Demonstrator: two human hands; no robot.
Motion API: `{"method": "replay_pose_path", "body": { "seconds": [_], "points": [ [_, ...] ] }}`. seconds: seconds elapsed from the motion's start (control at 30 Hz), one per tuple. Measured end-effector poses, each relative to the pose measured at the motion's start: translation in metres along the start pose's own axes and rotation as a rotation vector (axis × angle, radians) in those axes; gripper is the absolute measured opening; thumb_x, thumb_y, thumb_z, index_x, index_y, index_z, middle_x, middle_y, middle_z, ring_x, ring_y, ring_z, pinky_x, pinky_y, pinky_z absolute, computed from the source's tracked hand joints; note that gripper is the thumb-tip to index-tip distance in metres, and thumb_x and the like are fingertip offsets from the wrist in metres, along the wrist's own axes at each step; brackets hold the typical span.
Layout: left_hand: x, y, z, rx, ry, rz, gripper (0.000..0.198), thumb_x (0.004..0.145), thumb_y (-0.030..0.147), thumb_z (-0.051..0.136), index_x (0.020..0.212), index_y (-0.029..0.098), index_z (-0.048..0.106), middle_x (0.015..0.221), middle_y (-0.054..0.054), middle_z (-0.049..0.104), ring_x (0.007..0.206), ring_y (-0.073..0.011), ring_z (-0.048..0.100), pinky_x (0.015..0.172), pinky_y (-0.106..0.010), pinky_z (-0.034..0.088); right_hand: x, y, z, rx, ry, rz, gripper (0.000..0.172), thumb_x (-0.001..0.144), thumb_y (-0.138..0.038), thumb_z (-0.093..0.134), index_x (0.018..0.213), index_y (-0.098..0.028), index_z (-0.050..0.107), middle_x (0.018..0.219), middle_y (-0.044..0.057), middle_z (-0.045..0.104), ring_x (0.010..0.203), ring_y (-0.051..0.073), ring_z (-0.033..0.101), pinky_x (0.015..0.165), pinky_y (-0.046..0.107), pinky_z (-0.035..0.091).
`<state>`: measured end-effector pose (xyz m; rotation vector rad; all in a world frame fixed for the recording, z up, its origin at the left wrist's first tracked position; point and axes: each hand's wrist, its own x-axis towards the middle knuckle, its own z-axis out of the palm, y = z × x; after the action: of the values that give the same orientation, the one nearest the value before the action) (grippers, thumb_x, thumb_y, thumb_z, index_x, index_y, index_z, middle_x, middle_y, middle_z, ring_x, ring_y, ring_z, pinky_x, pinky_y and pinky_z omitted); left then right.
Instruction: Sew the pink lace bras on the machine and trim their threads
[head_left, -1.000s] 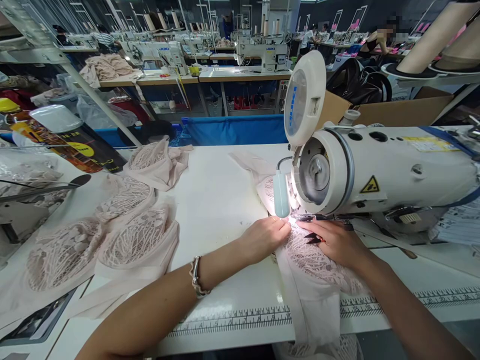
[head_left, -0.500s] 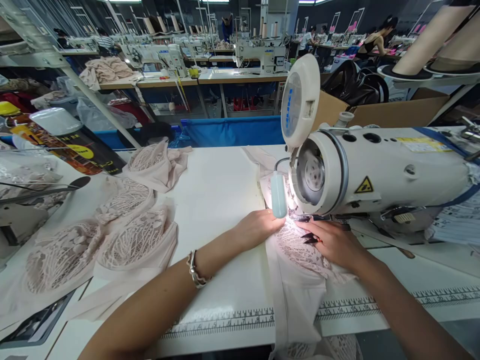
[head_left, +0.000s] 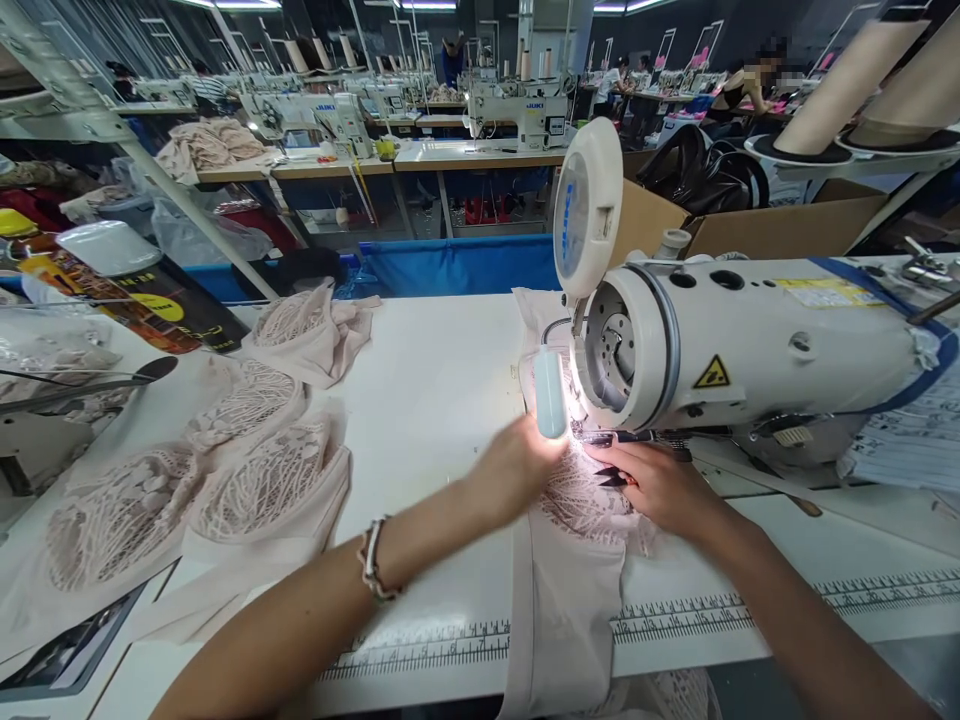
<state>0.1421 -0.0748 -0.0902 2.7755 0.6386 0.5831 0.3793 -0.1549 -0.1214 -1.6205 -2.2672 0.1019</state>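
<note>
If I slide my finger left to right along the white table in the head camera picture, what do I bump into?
Lace pile → bracelet → left hand → lace piece → right hand → sewing machine.

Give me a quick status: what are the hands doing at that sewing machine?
Left hand and right hand flat on pink lace piece, under sewing machine head. Black snips by right fingers. Lamp close above left hand.

Two hands: left [head_left: 517, 465], right [head_left: 656, 485]. One sewing machine [head_left: 750, 340]. One lace piece [head_left: 581, 500] under hands. One bracelet [head_left: 371, 560].
</note>
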Motion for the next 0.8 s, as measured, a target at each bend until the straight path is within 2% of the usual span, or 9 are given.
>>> {"method": "replay_pose_path", "body": {
  "seconds": [0.1, 0.17, 0.27, 0.33, 0.43, 0.5, 0.6, 0.7, 0.8],
  "points": [
    [-0.008, 0.029, 0.021, 0.083, -0.023, 0.028, 0.019, 0.094, 0.009, 0.049, 0.11, 0.008, 0.058, 0.105, -0.014, 0.063, 0.098, -0.0243, 0.06, 0.088, -0.04, 0.053, 0.0, 0.001, -0.001, 0.007, 0.017, -0.016, 0.059, 0.071, -0.006, 0.046, 0.121, -0.026, 0.071, 0.115, 0.004, 0.075, 0.103, 0.021, 0.071, 0.088, 0.031, 0.06],
    [-0.012, 0.036, 0.026, 0.155, -0.069, 0.061, 0.024, 0.095, 0.017, 0.053, 0.117, 0.007, 0.057, 0.109, -0.016, 0.061, 0.105, -0.0292, 0.058, 0.095, -0.047, 0.05, 0.0, -0.001, -0.004, 0.04, 0.036, -0.032, 0.055, 0.074, -0.006, 0.045, 0.118, -0.024, 0.072, 0.111, 0.005, 0.076, 0.101, 0.02, 0.072, 0.088, 0.03, 0.06],
    [-0.013, 0.029, 0.021, 0.111, -0.16, 0.102, 0.014, 0.098, 0.017, 0.051, 0.101, 0.011, 0.063, 0.099, -0.011, 0.061, 0.098, -0.0261, 0.059, 0.09, -0.043, 0.052, 0.001, -0.004, -0.008, 0.122, 0.031, -0.047, 0.045, 0.078, -0.008, 0.048, 0.112, -0.025, 0.072, 0.099, 0.003, 0.076, 0.089, 0.018, 0.073, 0.077, 0.027, 0.061],
    [-0.013, 0.021, 0.016, 0.067, -0.173, 0.113, 0.014, 0.098, 0.013, 0.05, 0.095, 0.013, 0.063, 0.102, -0.011, 0.062, 0.104, -0.0256, 0.059, 0.093, -0.042, 0.051, 0.0, -0.004, -0.009, 0.136, 0.037, -0.064, 0.042, 0.078, -0.006, 0.047, 0.106, -0.026, 0.073, 0.095, 0.003, 0.076, 0.086, 0.018, 0.073, 0.073, 0.026, 0.06],
    [-0.015, 0.015, 0.017, 0.081, -0.151, 0.128, 0.014, 0.096, 0.009, 0.049, 0.099, 0.014, 0.062, 0.114, -0.012, 0.064, 0.125, -0.0295, 0.053, 0.105, -0.048, 0.045, -0.001, -0.004, -0.006, 0.091, 0.102, -0.105, 0.045, 0.076, -0.002, 0.043, 0.101, -0.025, 0.073, 0.103, 0.005, 0.075, 0.09, 0.019, 0.073, 0.074, 0.027, 0.06],
    [-0.015, 0.014, 0.019, 0.092, -0.132, 0.139, 0.018, 0.096, 0.007, 0.048, 0.107, 0.013, 0.061, 0.118, -0.013, 0.065, 0.129, -0.0295, 0.052, 0.108, -0.05, 0.043, -0.002, -0.003, -0.003, 0.079, 0.138, -0.166, 0.048, 0.076, 0.001, 0.04, 0.101, -0.024, 0.073, 0.112, 0.006, 0.074, 0.098, 0.019, 0.072, 0.078, 0.029, 0.06],
    [-0.014, 0.011, 0.018, 0.049, -0.11, 0.167, 0.021, 0.099, 0.011, 0.048, 0.117, 0.012, 0.059, 0.113, -0.012, 0.067, 0.117, -0.026, 0.059, 0.105, -0.046, 0.044, -0.002, -0.001, 0.0, 0.083, 0.17, -0.289, 0.054, 0.076, 0.006, 0.037, 0.105, -0.025, 0.071, 0.115, 0.004, 0.074, 0.11, 0.02, 0.068, 0.089, 0.033, 0.058],
    [-0.008, 0.002, 0.009, -0.008, -0.155, 0.209, 0.015, 0.1, 0.017, 0.05, 0.103, 0.014, 0.064, 0.103, -0.009, 0.066, 0.1, -0.0225, 0.061, 0.094, -0.038, 0.047, 0.0, 0.0, -0.001, 0.051, 0.231, -0.353, 0.06, 0.074, 0.008, 0.036, 0.112, -0.025, 0.069, 0.112, 0.002, 0.076, 0.11, 0.02, 0.068, 0.094, 0.035, 0.056],
    [-0.003, -0.01, -0.001, -0.044, -0.219, 0.214, 0.018, 0.098, 0.011, 0.049, 0.096, 0.014, 0.066, 0.098, -0.007, 0.064, 0.084, -0.0181, 0.058, 0.084, -0.033, 0.046, 0.004, -0.003, -0.005, 0.014, 0.245, -0.381, 0.061, 0.07, 0.009, 0.036, 0.11, -0.023, 0.067, 0.113, 0.003, 0.076, 0.106, 0.02, 0.069, 0.091, 0.034, 0.056]
  ]
}}
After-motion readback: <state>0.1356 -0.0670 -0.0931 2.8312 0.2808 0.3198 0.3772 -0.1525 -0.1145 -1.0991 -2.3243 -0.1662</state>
